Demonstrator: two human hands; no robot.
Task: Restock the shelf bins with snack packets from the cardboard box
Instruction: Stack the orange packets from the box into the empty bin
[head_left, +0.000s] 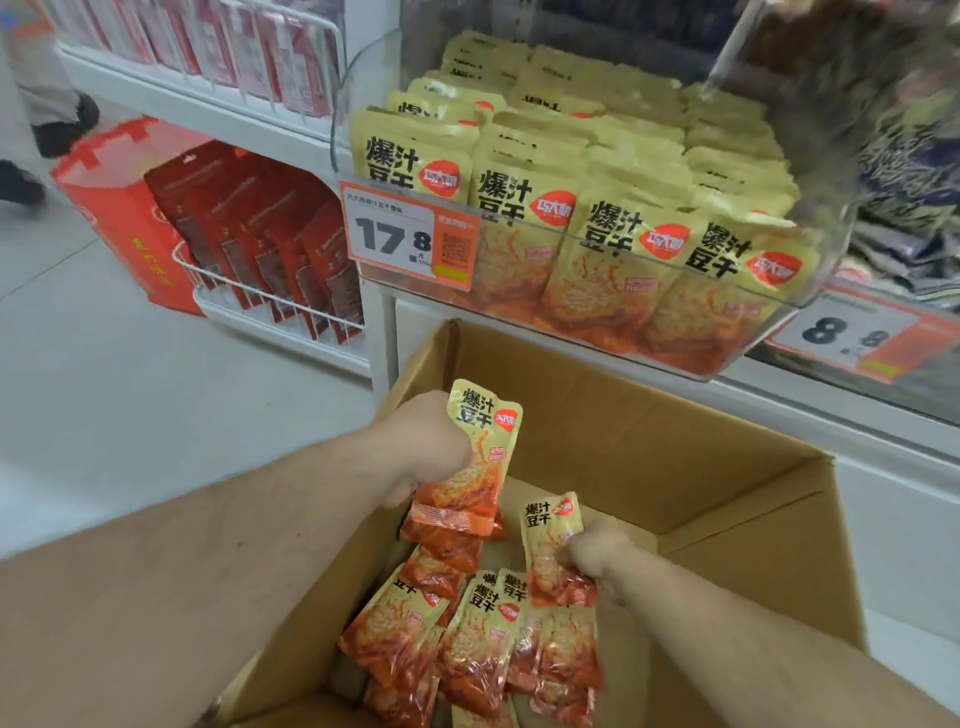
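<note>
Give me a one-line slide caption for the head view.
Both hands, left hand and right hand, grip snack packets over the open cardboard box below the stocked clear shelf bin.

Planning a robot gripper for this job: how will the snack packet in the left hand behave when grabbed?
The snack packet in the left hand looks glossy, so probably slippery. Its top stands unsupported, suggesting some stiffness. Several are held together, so each is likely light.

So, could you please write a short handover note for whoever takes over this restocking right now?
Left hand grips a bunch of snack packets above the cardboard box. Right hand holds another packet inside it. Clear shelf bin above already looks nearly full of matching packets. More loose packets lie in the box's bottom. Left: place the held packets in the bin, then the rest.
</note>
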